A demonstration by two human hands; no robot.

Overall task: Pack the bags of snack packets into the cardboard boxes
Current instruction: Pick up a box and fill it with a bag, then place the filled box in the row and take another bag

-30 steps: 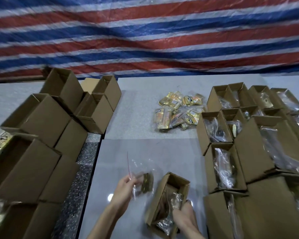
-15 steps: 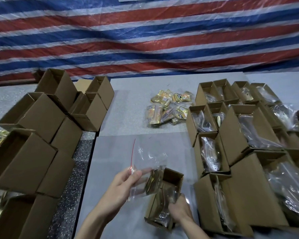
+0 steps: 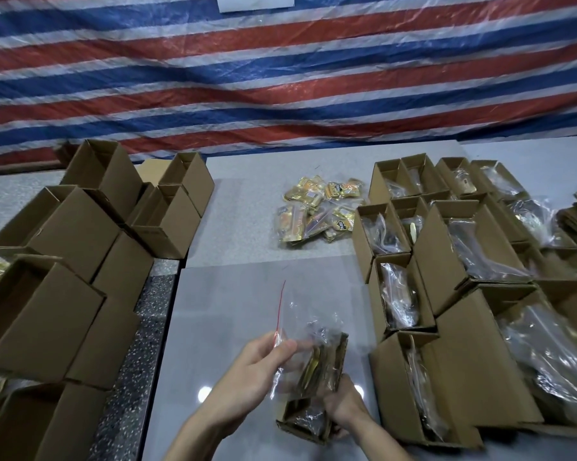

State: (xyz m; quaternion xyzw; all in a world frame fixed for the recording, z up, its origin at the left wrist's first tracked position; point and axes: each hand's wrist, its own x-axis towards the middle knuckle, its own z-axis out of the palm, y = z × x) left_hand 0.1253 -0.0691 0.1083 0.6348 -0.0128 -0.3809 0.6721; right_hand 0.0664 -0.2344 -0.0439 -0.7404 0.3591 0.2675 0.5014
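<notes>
Left hand (image 3: pixel 257 371) pinches the red-zippered top of a clear bag of snack packets (image 3: pixel 308 357), which hangs partly inside a small cardboard box (image 3: pixel 308 417) that the right hand (image 3: pixel 345 407) grips on the grey table (image 3: pixel 233 301). Just right, filled boxes (image 3: pixel 453 327) crowd close, touching each other. Empty boxes (image 3: pixel 81 244) stack at left. Loose yellow snack packets (image 3: pixel 317 212) lie farther back, before a striped tarp (image 3: pixel 280 78).
</notes>
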